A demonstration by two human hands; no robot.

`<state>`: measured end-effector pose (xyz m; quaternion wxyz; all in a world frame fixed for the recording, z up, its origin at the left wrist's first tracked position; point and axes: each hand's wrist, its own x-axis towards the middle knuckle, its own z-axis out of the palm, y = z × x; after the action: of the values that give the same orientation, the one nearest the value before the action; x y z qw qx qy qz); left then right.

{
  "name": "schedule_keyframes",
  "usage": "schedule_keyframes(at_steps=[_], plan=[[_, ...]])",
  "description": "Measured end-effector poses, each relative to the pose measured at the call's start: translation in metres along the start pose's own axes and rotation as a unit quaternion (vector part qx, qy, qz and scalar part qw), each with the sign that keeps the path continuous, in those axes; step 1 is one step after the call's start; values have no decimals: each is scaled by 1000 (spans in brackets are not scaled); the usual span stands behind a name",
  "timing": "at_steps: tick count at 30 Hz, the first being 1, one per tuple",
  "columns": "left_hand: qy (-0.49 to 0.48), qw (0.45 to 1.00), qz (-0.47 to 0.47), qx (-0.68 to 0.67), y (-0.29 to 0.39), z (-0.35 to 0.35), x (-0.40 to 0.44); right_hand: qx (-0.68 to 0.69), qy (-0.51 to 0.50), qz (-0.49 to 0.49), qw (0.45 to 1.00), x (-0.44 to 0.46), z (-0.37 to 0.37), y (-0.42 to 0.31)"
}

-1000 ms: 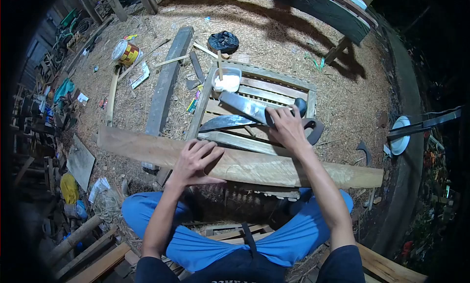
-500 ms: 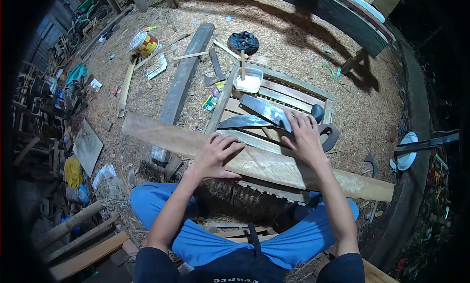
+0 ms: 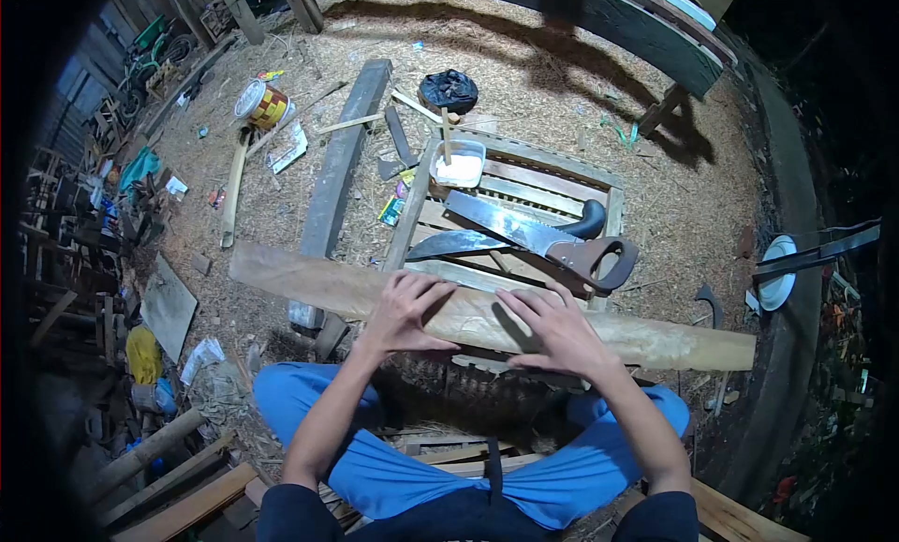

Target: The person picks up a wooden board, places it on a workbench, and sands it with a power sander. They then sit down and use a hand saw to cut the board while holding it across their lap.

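Observation:
A long wooden plank [image 3: 655, 342] lies crosswise in front of my knees. My left hand [image 3: 405, 315] grips it left of the middle, fingers over the top and thumb along the near edge. To the right, my right hand [image 3: 560, 334] clasps the same plank, its fingers on the upper face and its thumb at the near edge. Just beyond the plank, a handsaw [image 3: 515, 225] with a brown handle rests on a slatted wooden frame [image 3: 609, 205]. Under the saw lies a large knife [image 3: 459, 244] with a black handle [image 3: 592, 220].
A plastic tub [image 3: 459, 170] of white material with a stick stands on the frame's far left corner. Left of it lies a thick grey beam [image 3: 342, 177]. Farther off are a black plastic bag [image 3: 449, 90] and a paint bucket [image 3: 263, 104]. A sickle-like blade [image 3: 709, 304] lies right.
My right hand has moved from near the saw handle down and left onto the plank, uncovering the saw's handle. My left hand stays on the plank. The view has shifted slightly.

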<state>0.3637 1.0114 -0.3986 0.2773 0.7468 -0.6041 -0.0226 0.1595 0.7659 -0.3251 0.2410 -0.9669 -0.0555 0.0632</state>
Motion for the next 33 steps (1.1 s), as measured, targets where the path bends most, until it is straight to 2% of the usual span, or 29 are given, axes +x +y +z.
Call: schedule_keyframes(at_steps=[1, 3, 5, 8, 10, 11, 13, 14, 17, 20, 25, 27, 31, 33], plan=[[-2, 1000, 0, 5, 1, 7, 1, 3, 4, -3, 1000, -5, 5, -2], [33, 999, 20, -13, 8, 25, 8, -86, 23, 36, 995, -16, 18, 0], [31, 998, 4, -54, 28, 35, 19, -109, 51, 25, 992, -35, 16, 14], [21, 994, 2, -112, 35, 38, 24, -67, 69, 46, 994, -60, 18, 28], [-37, 996, 74, 21, 24, 22, 19, -54, 83, 63, 993, -68, 16, 32], [-31, 997, 69, 24, 18, 12, 12, -50, 72, 57, 995, -70, 14, 33], [-73, 995, -45, 51, 11, -15, -4, -45, 61, 58, 995, -73, 11, 33], [-81, 993, -53, 67, 9, -21, -6, -45, 62, 66, 995, -79, 9, 31], [10, 999, 10, 48, 10, -5, -5, -64, 69, 62, 994, -89, -4, 36], [34, 999, 32, 9, 15, 8, 5, -13, 92, 98, 991, -104, -27, 28], [39, 998, 52, 1, 45, 33, 26, 7, 123, 130, 984, -132, -34, 42], [42, 998, 51, -10, 57, 46, 34, 7, 98, 172, 980, -142, -30, 53], [24, 999, 44, 0, 58, 44, 36, -3, 106, 165, 981, -145, -23, 55], [18, 999, 35, 6, 60, 46, 33, -12, 76, 178, 981, -138, -24, 47]])
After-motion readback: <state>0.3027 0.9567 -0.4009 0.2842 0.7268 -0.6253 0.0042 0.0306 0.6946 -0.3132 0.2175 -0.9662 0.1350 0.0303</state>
